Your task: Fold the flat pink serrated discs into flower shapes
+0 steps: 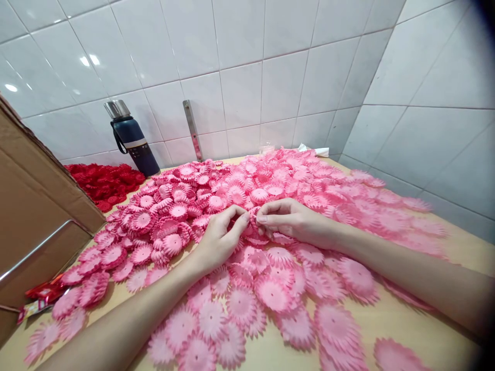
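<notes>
My left hand (pixel 221 232) and my right hand (pixel 294 222) meet above the middle of a wide heap of pink petal discs (pixel 275 292). Thumb and forefinger of each hand are pinched together on a small pink petal disc (pixel 253 218) between them. Much of that piece is hidden by the fingers, so its exact shape is unclear. The loose discs around are round and flat, with notched edges and a small hole in the centre. Deeper pink stacked discs (pixel 179 211) lie beyond my left hand; paler ones spread out nearer me.
A dark blue bottle (pixel 135 144) with a steel cap stands by the tiled wall, beside a pile of red pieces (pixel 106 183). A cardboard box (pixel 34 190) borders the left side, near a red wrapper (pixel 45 290). A metal strip (pixel 192 129) leans against the wall.
</notes>
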Tool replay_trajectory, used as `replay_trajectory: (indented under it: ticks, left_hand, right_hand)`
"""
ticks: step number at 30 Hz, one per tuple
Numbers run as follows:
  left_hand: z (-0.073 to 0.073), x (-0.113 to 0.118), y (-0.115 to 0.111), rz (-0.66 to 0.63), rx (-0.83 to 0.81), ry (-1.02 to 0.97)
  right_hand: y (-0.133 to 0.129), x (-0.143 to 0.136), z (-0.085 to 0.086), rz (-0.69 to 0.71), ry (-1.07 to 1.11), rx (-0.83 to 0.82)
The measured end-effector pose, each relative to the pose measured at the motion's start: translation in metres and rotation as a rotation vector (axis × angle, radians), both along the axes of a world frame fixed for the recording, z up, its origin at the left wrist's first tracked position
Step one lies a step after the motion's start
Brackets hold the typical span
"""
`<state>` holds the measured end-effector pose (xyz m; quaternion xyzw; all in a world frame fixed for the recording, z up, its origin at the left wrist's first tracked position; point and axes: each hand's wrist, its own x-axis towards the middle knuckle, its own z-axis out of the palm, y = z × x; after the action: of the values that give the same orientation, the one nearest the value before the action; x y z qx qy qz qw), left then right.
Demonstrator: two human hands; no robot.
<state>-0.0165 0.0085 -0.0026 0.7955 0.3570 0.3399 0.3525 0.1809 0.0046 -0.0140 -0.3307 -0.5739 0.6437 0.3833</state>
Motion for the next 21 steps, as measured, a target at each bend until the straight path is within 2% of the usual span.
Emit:
replay_trajectory:
  ticks: [10,21]
  left_hand:
    - [0.0035,0.0011,-0.0021,-0.047,-0.036,-0.013]
    - [0.0014,0.0001,-0.0009,0.015,0.029,0.007]
  right_hand:
    - [0.0011,0.0007,-0.0014,-0.01,-0.019,0.013]
    - [0.0012,-0.0003,0.0002,-0.007,-0.035,0.015]
